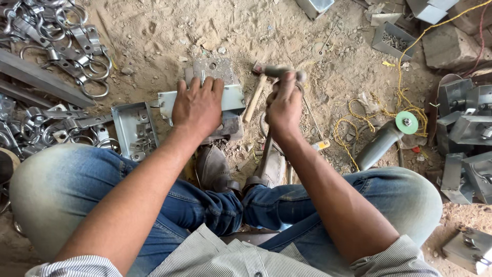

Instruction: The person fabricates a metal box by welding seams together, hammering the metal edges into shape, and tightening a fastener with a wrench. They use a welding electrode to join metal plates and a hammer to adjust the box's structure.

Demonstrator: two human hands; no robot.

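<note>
My left hand (197, 105) lies flat, fingers together, pressing a bent grey sheet-metal bracket (233, 97) onto a perforated steel block (214, 67) on the sandy ground. My right hand (283, 105) is shut on the handle of a metal tool whose blurred grey head (283, 72) sits just right of the bracket. A small hammer with a wooden handle (254, 97) lies on the ground between the two hands. My knees in blue jeans frame the work, and my shoes (215, 166) rest just below the block.
A shallow metal tray of small fittings (134, 129) lies left of the bracket. Piles of ring clamps (77, 46) fill the left side. An angle grinder with a green disc (389, 136) and yellow cord lies right. Folded metal boxes (464, 123) stack at the right edge.
</note>
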